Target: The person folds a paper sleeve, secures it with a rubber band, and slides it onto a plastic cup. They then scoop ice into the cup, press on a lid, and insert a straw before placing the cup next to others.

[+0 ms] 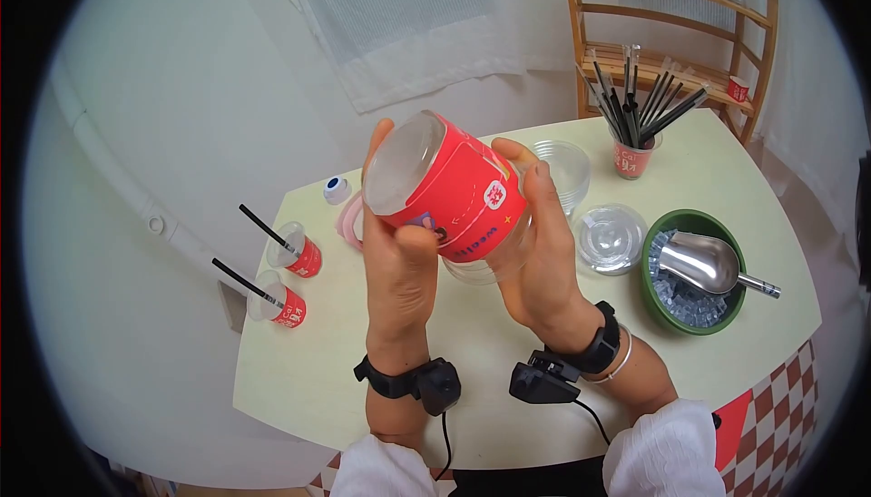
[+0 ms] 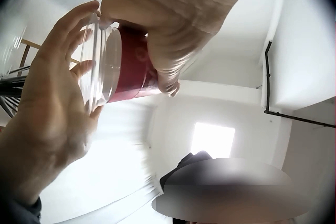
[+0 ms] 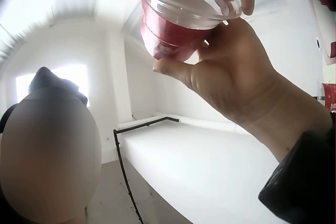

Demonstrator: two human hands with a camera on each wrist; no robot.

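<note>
- The red-wrapped cup (image 1: 474, 190) is hanging tilted above the table (image 1: 318, 361), between both hands.
- The left hand (image 1: 399, 270) is gripping its base end, fingers curling round; the right hand (image 1: 549, 252) is clasping the clear rim end.
- Ideally, both hands should be pressing lightly and evenly, as thin plastic is probably denting easily.
- Working slowly around the rim seems safest.

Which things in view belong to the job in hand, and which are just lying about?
Job in hand:
red-banded cup, held by left hand and right hand

Apparently just lying about:
two other cups
straw holder
black straws
green bowl
ice
metal scoop
clear plastic ware
</note>
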